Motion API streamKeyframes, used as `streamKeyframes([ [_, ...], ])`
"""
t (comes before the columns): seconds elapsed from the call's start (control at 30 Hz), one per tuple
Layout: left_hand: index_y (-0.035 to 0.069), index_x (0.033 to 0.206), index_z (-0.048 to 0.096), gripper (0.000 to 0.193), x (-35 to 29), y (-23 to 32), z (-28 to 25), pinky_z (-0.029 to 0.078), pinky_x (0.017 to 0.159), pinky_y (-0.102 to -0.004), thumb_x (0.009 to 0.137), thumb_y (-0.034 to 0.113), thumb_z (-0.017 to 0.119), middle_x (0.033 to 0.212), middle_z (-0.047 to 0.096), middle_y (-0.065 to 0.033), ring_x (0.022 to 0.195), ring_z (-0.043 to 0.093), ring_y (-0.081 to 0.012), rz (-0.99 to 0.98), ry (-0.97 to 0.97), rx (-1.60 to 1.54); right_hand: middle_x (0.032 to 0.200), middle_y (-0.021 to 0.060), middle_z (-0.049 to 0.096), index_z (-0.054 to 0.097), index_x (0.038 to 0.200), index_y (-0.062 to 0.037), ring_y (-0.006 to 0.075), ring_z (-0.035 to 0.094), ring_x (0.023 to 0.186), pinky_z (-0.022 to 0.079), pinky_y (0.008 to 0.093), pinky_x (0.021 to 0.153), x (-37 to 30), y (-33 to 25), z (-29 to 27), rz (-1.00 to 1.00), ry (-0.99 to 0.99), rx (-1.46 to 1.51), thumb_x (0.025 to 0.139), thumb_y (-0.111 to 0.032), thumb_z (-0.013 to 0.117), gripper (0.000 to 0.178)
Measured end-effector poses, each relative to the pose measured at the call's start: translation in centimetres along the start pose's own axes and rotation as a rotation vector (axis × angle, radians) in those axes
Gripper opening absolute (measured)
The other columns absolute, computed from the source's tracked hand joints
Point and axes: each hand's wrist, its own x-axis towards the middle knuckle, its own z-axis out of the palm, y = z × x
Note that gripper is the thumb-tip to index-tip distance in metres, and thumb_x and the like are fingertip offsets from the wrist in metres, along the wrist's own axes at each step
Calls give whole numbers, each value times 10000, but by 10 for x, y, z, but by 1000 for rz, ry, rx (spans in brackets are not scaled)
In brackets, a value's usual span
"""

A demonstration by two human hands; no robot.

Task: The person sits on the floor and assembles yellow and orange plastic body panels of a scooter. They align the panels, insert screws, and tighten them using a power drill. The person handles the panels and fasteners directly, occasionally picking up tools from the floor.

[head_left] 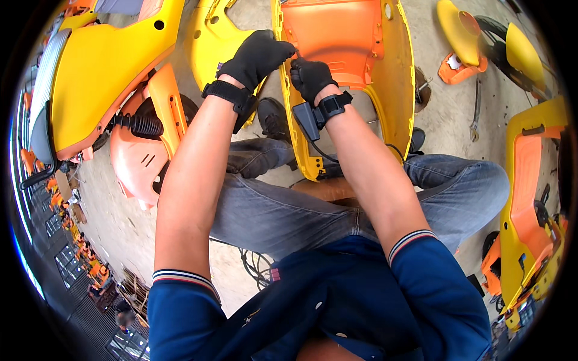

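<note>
Both my hands wear black gloves and meet at the left rim of a large yellow body panel (391,90), which stands between my legs. An orange panel (334,36) sits inside it. My left hand (256,57) is closed, its fingertips at the yellow rim from the outside. Just across the rim, my right hand (311,78) is closed too, with its fingers pinched close to the left ones. Whatever lies between the fingertips is too small or hidden to make out. A black box with a cable (308,122) is strapped at my right wrist.
At left stands a yellow and orange scooter (108,78) with a black spring. Another yellow panel (211,42) lies beyond my left hand. A wrench (476,111) lies on the concrete floor at right, near more yellow and orange parts (524,198). Black cables (256,268) lie behind my left leg.
</note>
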Motion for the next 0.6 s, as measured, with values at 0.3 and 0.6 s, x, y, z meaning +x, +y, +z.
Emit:
streamKeyframes([
  [0.3, -71, 831, 659, 411, -1, 1, 1, 489, 683, -373, 760, 333, 628, 762, 649, -229, 740, 639, -324, 40, 25, 42, 816, 52, 578, 559, 977, -39, 70, 467, 537, 403, 194, 457, 12, 6, 0, 802, -173, 2068, 924, -68, 459, 117],
  [0.6, -57, 830, 656, 369, -3, 8, 0, 476, 638, -352, 770, 304, 615, 714, 644, -182, 679, 621, -266, 28, -3, 102, 711, 20, 553, 605, 1011, -15, 63, 465, 523, 381, 201, 448, 19, 4, -4, 793, -186, 1592, 950, -63, 441, 182],
])
